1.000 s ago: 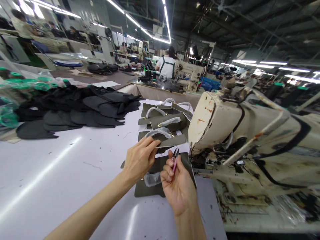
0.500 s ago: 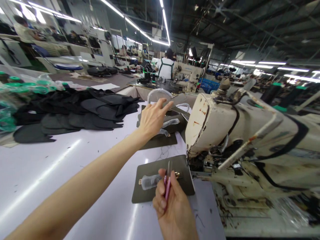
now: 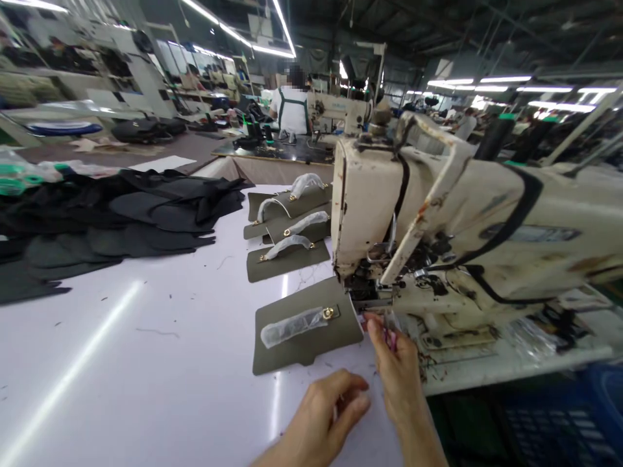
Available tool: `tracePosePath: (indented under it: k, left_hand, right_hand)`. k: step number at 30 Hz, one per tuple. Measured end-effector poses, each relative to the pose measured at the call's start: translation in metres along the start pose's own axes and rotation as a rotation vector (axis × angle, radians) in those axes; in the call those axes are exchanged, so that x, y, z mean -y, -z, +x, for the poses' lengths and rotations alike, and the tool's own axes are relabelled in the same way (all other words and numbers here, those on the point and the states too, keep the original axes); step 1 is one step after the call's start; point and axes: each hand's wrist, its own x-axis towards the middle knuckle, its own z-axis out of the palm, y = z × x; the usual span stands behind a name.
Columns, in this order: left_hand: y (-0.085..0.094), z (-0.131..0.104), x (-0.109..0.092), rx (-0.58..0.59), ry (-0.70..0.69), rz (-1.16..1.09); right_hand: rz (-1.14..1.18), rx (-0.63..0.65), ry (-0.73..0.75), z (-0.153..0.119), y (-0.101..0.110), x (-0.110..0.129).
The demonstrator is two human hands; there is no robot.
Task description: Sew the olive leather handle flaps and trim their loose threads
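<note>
An olive panel (image 3: pixel 277 357) with a plastic-wrapped handle (image 3: pixel 292 326) and a gold fitting lies flat on the white table, its right edge by the sewing machine head (image 3: pixel 363 214). My right hand (image 3: pixel 396 363) is closed around pink scissors (image 3: pixel 390 338), mostly hidden by the fingers, at the panel's right edge below the needle area. Near the panel's lower right, my left hand (image 3: pixel 333 412) hovers with fingers curled and apart, nothing visible in it. Behind lie several similar olive panels (image 3: pixel 296 259) with wrapped handles.
Black cut pieces (image 3: pixel 121 214) are heaped at the left of the white table (image 3: pixel 146 376). Thread cones (image 3: pixel 494 136) stand behind the machine at the right. A person in a white top (image 3: pixel 293 110) sits farther back. A blue crate (image 3: pixel 549 428) is at the lower right.
My left hand has come back from the rear panels to the front. My right hand has moved right, off the front panel to its edge. The view has shifted right.
</note>
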Motion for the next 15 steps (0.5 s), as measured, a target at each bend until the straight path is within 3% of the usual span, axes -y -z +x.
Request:
tracePosePath:
  k: [3, 6, 9, 12, 15]
  left_hand:
    - [-0.032, 0.015, 0.019, -0.043, 0.213, -0.639]
    - [-0.043, 0.03, 0.029, -0.193, 0.184, -0.945]
    - [-0.038, 0.038, 0.039, -0.343, 0.06, -0.756]
    - [-0.026, 0.041, 0.049, -0.433, 0.03, -0.482]
    - [-0.017, 0.042, 0.052, -0.479, 0.011, -0.428]
  right_hand:
    - [0.006, 0.135, -0.06, 0.003, 0.002, -0.005]
    - [0.044, 0.178, -0.071, 0.003, 0.005, -0.009]
    - [0.088, 0.216, -0.075, 0.004, 0.008, -0.01]
    - [0.208, 0.306, -0.119, 0.006, 0.005, -0.004]
    - [0.306, 0.327, -0.129, 0.008, 0.0, 0.003]
